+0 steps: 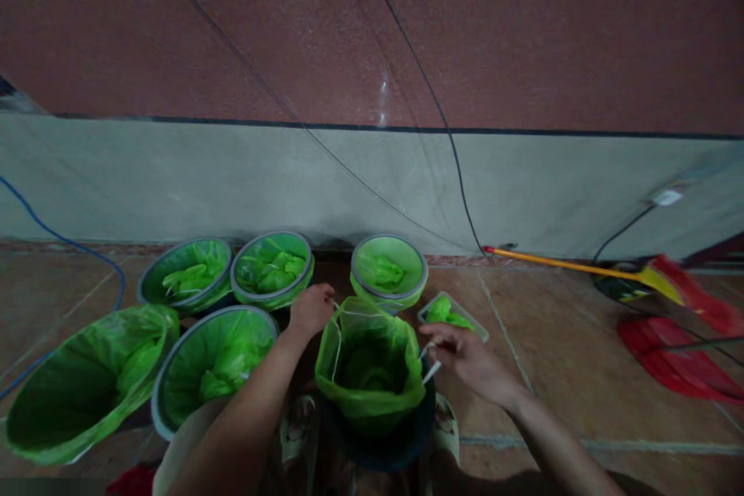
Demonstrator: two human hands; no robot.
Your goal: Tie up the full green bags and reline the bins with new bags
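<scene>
A green drawstring trash bag (372,403) stands open inside a dark bin (384,453) between my feet. My left hand (312,314) is closed at the bag's upper left edge, pinching its thin white drawstring. On the other side, my right hand (459,349) is closed on the white drawstring (431,372), which loops out from the bag's right edge. The bag's mouth gapes between both hands, and its inside looks dark. Just beyond my right hand, a small clear tray (479,328) holds crumpled green bags (446,311).
Several bins lined with green bags stand left and ahead, including a grey-rimmed bin (388,296) by the wall and a wide bag-lined bin (63,387). At right lie a yellow-orange broom (558,260) and a red dustpan (674,356). A blue hose (81,245) crosses the floor at left.
</scene>
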